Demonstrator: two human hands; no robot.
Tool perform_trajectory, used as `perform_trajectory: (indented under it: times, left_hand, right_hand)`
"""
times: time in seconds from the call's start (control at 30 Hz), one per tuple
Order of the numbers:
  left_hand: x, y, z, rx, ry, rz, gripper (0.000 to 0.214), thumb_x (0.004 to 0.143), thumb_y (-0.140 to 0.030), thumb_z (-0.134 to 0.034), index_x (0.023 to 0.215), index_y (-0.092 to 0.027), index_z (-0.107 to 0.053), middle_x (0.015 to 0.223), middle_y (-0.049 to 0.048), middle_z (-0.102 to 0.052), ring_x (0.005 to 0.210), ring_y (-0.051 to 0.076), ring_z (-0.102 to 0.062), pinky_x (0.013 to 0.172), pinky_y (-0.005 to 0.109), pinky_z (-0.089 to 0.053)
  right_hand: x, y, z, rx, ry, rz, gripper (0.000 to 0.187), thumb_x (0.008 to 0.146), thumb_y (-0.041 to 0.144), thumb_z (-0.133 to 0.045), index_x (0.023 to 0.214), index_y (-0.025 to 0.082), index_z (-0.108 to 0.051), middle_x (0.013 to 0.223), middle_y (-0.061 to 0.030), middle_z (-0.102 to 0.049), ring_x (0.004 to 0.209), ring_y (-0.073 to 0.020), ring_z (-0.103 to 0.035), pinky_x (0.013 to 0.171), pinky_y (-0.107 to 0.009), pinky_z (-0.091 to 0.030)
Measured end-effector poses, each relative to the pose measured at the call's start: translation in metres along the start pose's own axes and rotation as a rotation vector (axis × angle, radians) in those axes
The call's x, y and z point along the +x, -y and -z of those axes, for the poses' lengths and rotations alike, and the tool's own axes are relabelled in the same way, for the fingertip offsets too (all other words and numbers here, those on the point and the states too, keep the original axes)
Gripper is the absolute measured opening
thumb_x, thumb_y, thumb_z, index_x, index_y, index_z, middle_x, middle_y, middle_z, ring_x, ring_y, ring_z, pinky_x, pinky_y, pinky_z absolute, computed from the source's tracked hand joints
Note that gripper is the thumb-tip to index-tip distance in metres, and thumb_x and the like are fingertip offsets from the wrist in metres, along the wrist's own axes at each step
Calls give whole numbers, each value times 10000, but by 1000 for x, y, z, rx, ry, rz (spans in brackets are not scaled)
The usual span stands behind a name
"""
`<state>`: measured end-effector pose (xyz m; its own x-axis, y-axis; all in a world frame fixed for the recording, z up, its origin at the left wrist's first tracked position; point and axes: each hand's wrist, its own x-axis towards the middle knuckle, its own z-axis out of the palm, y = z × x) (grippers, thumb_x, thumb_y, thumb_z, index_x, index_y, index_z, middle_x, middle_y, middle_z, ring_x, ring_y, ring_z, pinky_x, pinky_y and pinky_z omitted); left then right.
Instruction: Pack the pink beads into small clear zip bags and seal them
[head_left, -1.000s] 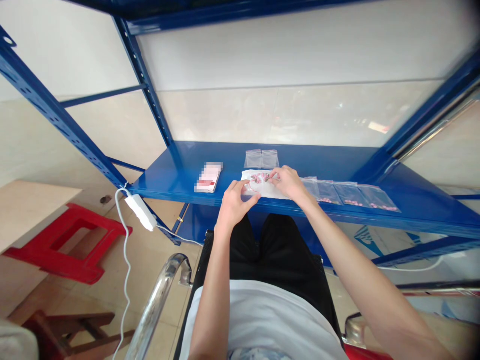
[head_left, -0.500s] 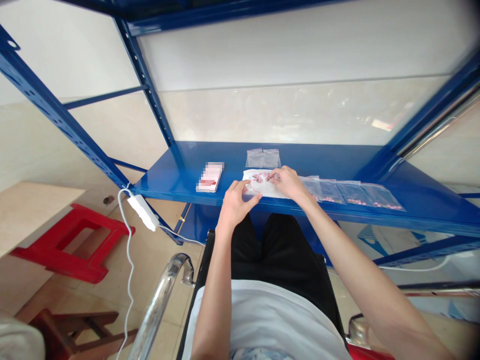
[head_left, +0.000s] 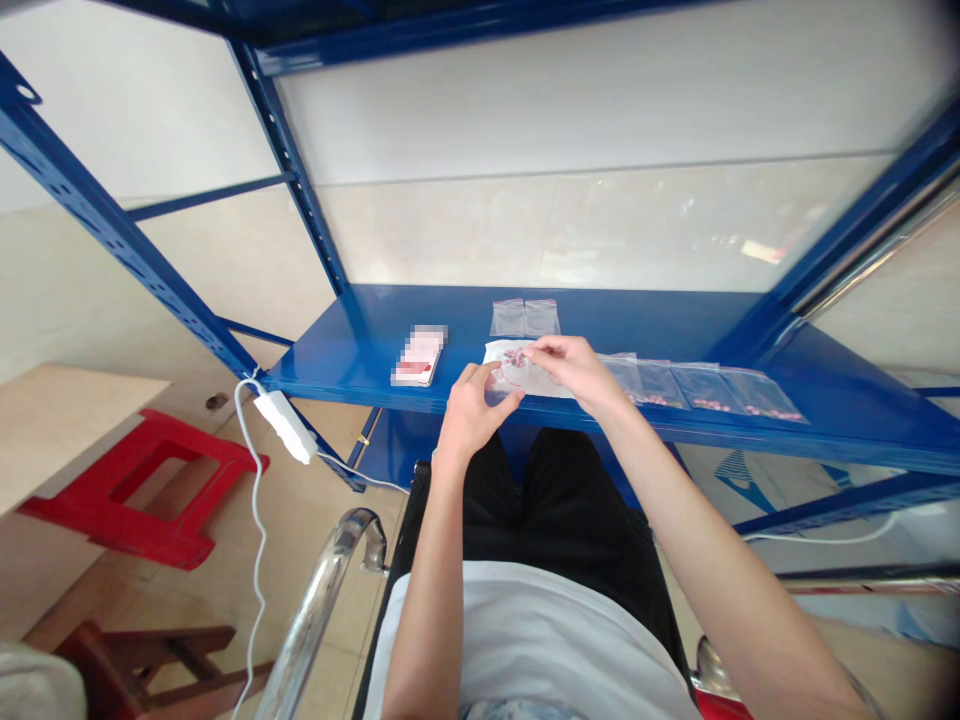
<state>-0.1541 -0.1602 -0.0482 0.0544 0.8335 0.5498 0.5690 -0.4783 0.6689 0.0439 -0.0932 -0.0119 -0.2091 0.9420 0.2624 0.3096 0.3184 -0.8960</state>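
Note:
A white cloth or paper sheet (head_left: 551, 384) lies at the shelf's front edge, bearing a small heap of pink and dark beads (head_left: 514, 357). A thin red cord (head_left: 511, 379) curves over it. At its left side is my left hand (head_left: 471, 408), with thumb and forefinger spread apart beside the cord. Over the right of the heap, my right hand (head_left: 574, 368) has its fingertips pinched together at the beads; whatever is between them is too small to make out. Behind the sheet lie two clear zip bags (head_left: 525, 318).
Several clear bags with pink beads (head_left: 705, 388) lie in a row to the right. A pale pink box or pack (head_left: 420, 358), partly blurred, rests at left on the blue shelf (head_left: 360, 340). A white power strip (head_left: 286, 425) hangs by the post, near a red stool (head_left: 142, 485).
My right hand has shifted slightly left along the bead heap, its fingers still pinched. My left hand has stayed nearly in place beside the cord.

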Motion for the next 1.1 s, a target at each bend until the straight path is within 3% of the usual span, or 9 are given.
perform_trajectory:
  times: [0.1,0.23,0.37,0.47,0.53,0.67,0.77,0.9,1.1]
  left_hand:
    - [-2,2,1,-23,10,3,436,918,-387,-828,1297,-201,-721,1010,51,-694,919,205,-702,873,336,-583]
    - [-1,4,6,-66,23,-13,438,919,-383,-829,1303,-203,-724,1065,72,-720,940,208,-722,882,338,-592]
    - [-1,4,8,-58,24,-24,441,918,-394,-831,1299,-195,-728,1071,78,-725,942,209,-720,877,335,-590]
    - [0,4,7,-44,18,-24,447,915,-399,-833,1295,-188,-731,1038,70,-720,907,200,-704,850,327,-583]
    - [0,4,6,-48,16,-26,445,914,-403,-832,1294,-193,-735,1022,63,-715,896,196,-698,837,321,-583]
    - [1,1,5,-74,-6,36,443,889,-391,-847,1283,-217,-745,1036,59,-725,892,193,-706,839,320,-598]
    - [3,-3,5,-169,-36,191,448,845,-384,-876,1237,-205,-756,1097,71,-752,865,181,-718,798,307,-602]
    - [5,-8,6,-281,-27,356,447,808,-416,-888,1174,-190,-770,1042,53,-744,772,150,-702,744,288,-589]
    - [5,-10,6,-292,-60,433,501,754,-476,-915,1132,-187,-758,1005,42,-707,753,133,-662,701,258,-564]
  right_hand:
    - [-15,20,-16,149,146,-18,326,775,509,-787,779,183,-784,761,-41,-695,727,-188,-588,623,-298,-421]
    - [-20,28,-28,156,180,-36,248,743,429,-778,712,183,-788,757,-48,-687,710,-179,-580,599,-293,-419]
    - [-18,21,-25,67,163,1,243,772,412,-742,659,199,-768,730,-41,-686,743,-197,-605,662,-312,-459]
    - [-18,20,-17,-12,243,43,397,840,477,-728,552,207,-681,602,-8,-587,676,-183,-565,651,-313,-440]
    - [-16,21,-10,-21,275,50,390,857,500,-735,601,207,-726,616,-9,-611,687,-192,-587,661,-315,-452]
    - [-1,13,5,-55,105,27,269,886,411,-703,923,201,-866,849,-59,-794,824,-235,-702,749,-328,-519]
    - [16,-7,9,-279,-24,28,190,890,293,-699,894,207,-867,936,-79,-844,894,-257,-748,828,-346,-545]
    - [27,-34,1,-528,-16,43,152,883,183,-730,897,226,-875,998,-69,-860,947,-261,-779,907,-347,-559]
    - [24,-49,-12,-690,-46,154,183,921,166,-722,953,237,-887,995,-66,-836,919,-245,-757,863,-313,-527]
